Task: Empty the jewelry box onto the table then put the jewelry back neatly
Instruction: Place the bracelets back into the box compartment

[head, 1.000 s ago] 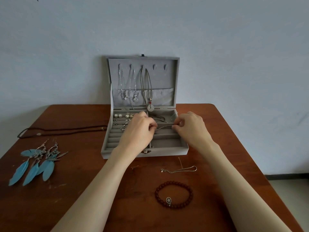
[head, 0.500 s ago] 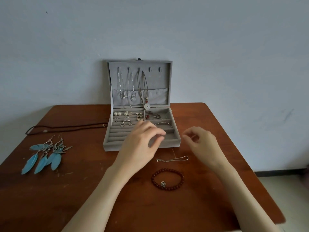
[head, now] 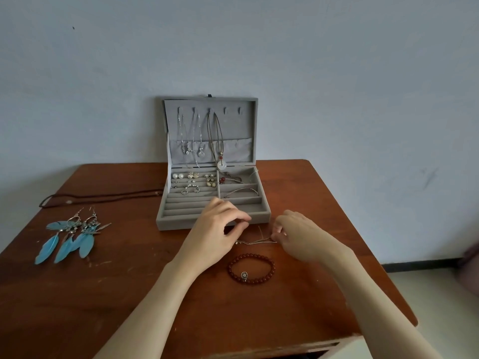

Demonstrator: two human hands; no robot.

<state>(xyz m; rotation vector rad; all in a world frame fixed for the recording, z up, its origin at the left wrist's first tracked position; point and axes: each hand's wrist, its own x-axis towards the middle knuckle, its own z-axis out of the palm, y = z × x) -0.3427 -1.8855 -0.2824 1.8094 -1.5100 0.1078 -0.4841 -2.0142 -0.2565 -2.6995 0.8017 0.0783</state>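
Grey jewelry box [head: 181, 224] sits open at back of wooden table [head: 103, 294], lid up w/ necklaces hung, earrings in left rows. Thin silver chain [head: 255, 242] lies on table just in front of box. Right hand [head: 298, 235] pinches chain's right end w/ fingertips. Left hand [head: 216, 233] hovers over its left end, fingers curled, partly open, holding nothing. Red bead bracelet [head: 251, 268] near, feather earrings [head: 68, 238] far left.
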